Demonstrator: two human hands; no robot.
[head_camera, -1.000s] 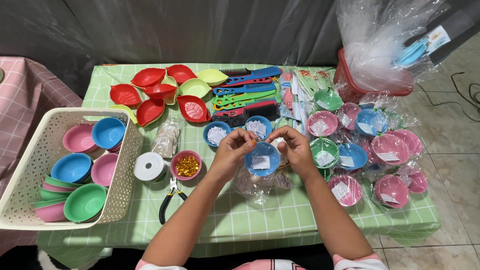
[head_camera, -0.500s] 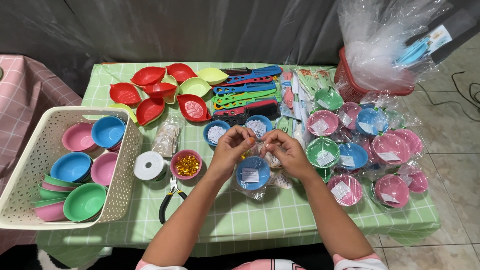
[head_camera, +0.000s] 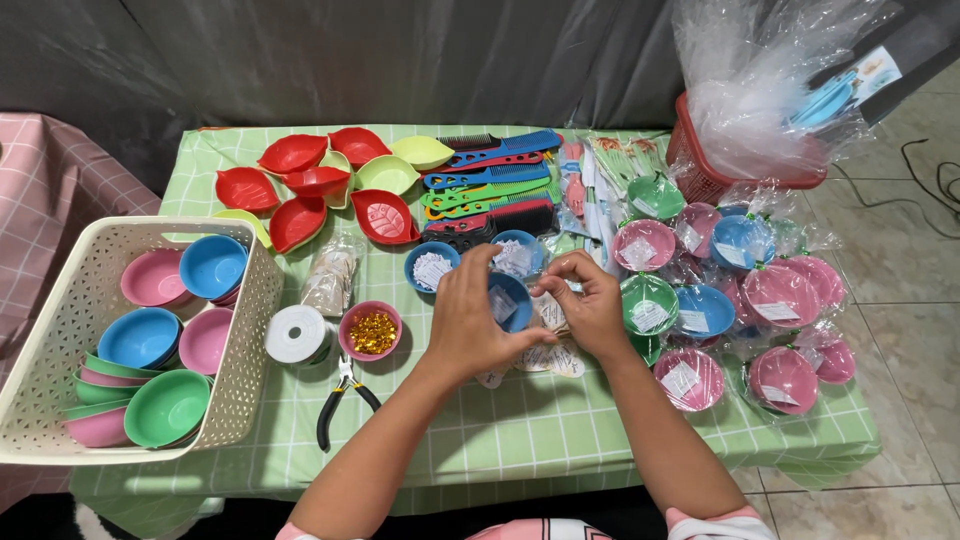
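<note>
In the middle of the frame, the left hand (head_camera: 468, 318) and the right hand (head_camera: 590, 305) both hold a small blue bowl (head_camera: 510, 300) in a clear wrapper, with their fingers pinched around it. The bowl is just above the green checked table (head_camera: 480, 430). A white basket (head_camera: 60, 400) of bowls sits at the left, and black pliers (head_camera: 340, 398) lie lower left of the hands.
</note>
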